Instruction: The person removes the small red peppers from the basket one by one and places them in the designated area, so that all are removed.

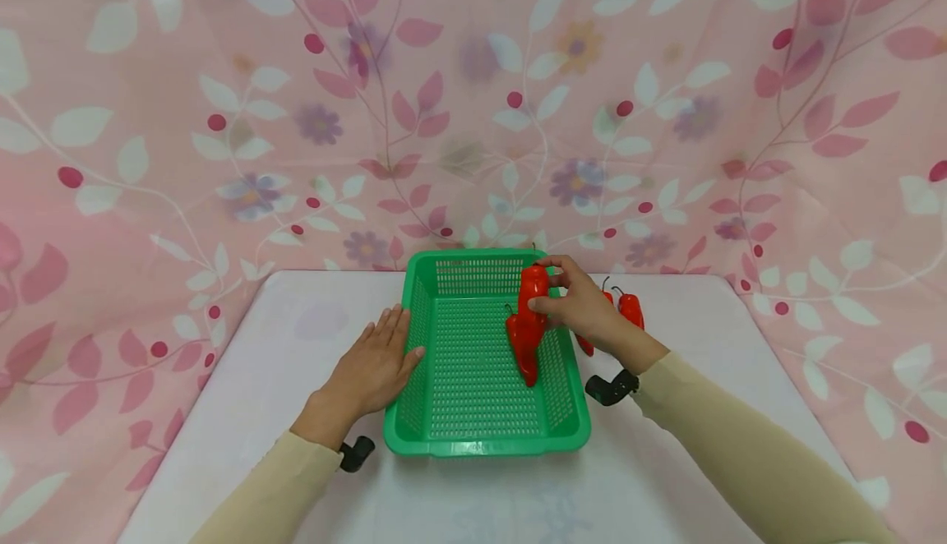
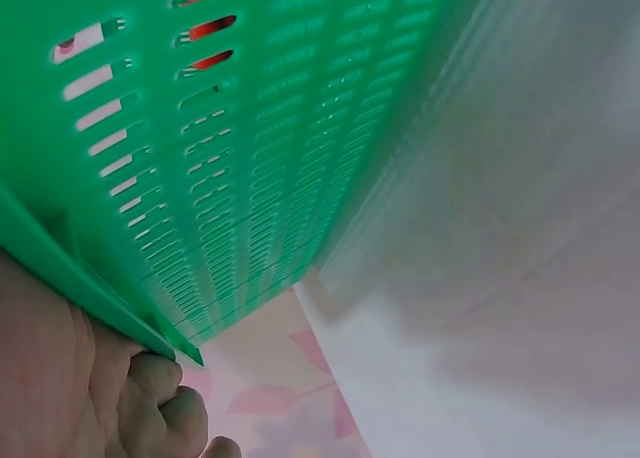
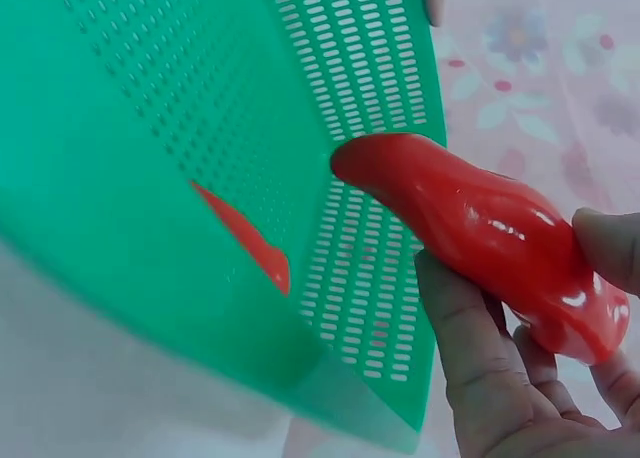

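My right hand (image 1: 580, 307) pinches a long red pepper (image 1: 529, 318) between thumb and fingers, above the right side of a green perforated basket (image 1: 484, 449). In the right wrist view the held pepper (image 3: 480, 228) lies tilted, its narrow tip toward the basket wall. Another red pepper (image 1: 514, 330) is inside the basket, partly hidden behind the held one. With fingers extended, my left hand (image 1: 373, 367) rests on the basket's left rim. The left wrist view has the left palm (image 2: 50, 368) against that rim, with the slotted wall (image 2: 250, 168) beside it.
Right of the basket, at least two more red peppers lie on the white table (image 1: 703, 412), one (image 1: 630, 309) partly covered by my right hand and wrist. A pink floral cloth (image 1: 473, 117) hangs behind the table. Black wrist cameras (image 1: 611, 388) sit under both wrists.
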Tool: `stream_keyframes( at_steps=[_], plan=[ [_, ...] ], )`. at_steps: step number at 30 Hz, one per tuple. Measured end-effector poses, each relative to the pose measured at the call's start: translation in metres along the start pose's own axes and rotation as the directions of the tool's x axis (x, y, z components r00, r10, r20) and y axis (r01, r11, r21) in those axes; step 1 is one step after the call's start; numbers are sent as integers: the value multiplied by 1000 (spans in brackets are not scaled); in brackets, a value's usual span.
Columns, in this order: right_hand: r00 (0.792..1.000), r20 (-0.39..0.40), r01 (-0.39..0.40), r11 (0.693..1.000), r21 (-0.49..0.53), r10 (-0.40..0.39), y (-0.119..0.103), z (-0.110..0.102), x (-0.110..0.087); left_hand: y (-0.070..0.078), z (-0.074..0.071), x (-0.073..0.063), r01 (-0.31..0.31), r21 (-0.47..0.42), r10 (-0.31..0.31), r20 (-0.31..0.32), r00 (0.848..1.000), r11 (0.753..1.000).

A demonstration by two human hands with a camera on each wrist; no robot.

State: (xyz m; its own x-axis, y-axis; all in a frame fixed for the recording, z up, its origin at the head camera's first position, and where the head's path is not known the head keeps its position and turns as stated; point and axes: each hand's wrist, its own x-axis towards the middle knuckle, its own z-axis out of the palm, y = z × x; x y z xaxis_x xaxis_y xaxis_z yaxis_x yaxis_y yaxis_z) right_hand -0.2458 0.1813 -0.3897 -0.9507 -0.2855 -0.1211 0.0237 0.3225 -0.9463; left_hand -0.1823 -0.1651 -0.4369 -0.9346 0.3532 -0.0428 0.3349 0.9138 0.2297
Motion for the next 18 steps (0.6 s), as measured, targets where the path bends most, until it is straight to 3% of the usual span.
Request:
stream_keyframes(
  at_steps=[13, 18],
  plan=[
    [999, -31, 36, 999, 25, -35, 3, -20, -11, 0, 1, 0, 0, -18, 0, -5, 1000, 1000],
    [998, -42, 35, 999, -25, -36, 4, -28, -16, -1, 2, 0, 1, -19, -1, -3, 1000, 1000]
  ],
)
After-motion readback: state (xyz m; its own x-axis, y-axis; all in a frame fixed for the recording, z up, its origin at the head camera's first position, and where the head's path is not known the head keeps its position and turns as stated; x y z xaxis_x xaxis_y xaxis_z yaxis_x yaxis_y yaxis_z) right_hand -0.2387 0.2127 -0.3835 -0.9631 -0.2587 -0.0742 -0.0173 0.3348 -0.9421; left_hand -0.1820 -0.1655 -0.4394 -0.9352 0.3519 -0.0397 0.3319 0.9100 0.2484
